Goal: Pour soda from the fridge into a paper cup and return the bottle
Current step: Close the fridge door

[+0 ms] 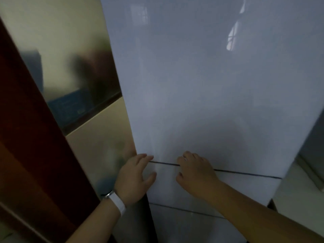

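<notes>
As the glossy fridge door (210, 85) looks stiff and slick, grip its lower-centre seam (245, 173), where the left hand (135, 174) lies flat-fingered and the right hand (194, 171) curls, hold unclear.

- No text, label or number can be read on the fridge door (201, 102).
- The blue box (70, 106) at left bears pale marks, too blurred to make out.

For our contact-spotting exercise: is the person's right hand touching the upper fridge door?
Touching. The head view shows the right hand with its curled fingertips tucked into the seam under the upper fridge door, against its bottom edge.
</notes>
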Demonstrator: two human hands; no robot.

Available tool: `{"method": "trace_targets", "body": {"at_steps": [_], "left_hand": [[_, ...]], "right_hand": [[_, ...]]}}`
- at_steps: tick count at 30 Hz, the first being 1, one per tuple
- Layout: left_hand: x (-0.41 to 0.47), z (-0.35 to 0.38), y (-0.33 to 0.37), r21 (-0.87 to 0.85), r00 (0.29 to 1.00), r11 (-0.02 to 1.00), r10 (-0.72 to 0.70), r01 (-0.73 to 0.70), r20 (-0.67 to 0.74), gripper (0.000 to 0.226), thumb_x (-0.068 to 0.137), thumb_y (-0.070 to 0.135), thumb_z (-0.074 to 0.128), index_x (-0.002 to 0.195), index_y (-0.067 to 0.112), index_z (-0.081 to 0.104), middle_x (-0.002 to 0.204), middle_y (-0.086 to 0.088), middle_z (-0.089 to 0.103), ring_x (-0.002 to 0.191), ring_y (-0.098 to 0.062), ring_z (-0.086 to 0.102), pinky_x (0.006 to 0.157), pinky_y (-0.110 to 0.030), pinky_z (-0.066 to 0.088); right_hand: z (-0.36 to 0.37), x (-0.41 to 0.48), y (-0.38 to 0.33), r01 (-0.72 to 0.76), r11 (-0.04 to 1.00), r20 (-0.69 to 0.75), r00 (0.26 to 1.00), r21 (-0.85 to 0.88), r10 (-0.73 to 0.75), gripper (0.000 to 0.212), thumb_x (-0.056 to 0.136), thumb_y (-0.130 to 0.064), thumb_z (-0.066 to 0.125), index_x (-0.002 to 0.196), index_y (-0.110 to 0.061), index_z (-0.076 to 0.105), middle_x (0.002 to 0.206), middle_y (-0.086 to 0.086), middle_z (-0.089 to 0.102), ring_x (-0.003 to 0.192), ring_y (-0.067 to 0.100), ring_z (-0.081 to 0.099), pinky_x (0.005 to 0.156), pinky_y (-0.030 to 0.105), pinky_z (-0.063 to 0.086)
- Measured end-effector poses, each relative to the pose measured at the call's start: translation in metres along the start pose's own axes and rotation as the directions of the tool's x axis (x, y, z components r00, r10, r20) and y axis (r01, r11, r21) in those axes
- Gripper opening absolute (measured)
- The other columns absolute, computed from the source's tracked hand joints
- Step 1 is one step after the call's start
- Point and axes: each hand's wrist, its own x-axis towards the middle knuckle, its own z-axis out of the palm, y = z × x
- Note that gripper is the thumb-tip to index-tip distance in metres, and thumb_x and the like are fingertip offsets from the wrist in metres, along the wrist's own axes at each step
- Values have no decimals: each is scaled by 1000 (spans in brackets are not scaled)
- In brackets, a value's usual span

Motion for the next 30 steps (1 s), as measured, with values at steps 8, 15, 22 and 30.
{"method": "trace_targets", "body": {"at_steps": [8,15,22,30], "left_hand": [[-2,29,24,101,948,978,147,-181,282,64,78,63,46,129,28,63,132,-2,62,117,-25,61,93,-39,52],[-4,56,35,4,799,934,303,-356,520,80,74,75,28,139,35,51,150,3,45,136,-22,43,109,-44,39],[-41,87,40,-217,647,851,508,-478,568,56,76,62,51,111,25,74,118,-6,71,101,-28,70,80,-46,59],[-97,95,91,-371,407,735,642,-567,650,92,65,77,20,140,33,51,153,2,40,140,-19,38,114,-39,27]], "right_hand": [[-2,-62,31,-250,968,100,964,18,247,38,98,-38,41,128,-19,51,127,3,50,109,21,49,79,30,32],[-3,-128,22,-515,856,143,845,-40,515,38,95,-44,43,123,-20,54,121,1,50,109,21,48,77,30,35],[7,-221,-31,-745,666,149,656,-28,740,48,92,-49,43,129,-21,54,129,1,51,114,20,50,89,33,44],[-13,-320,-99,-911,389,119,375,-138,919,52,93,-50,44,139,-24,47,139,-1,47,125,22,46,101,37,39]]}}
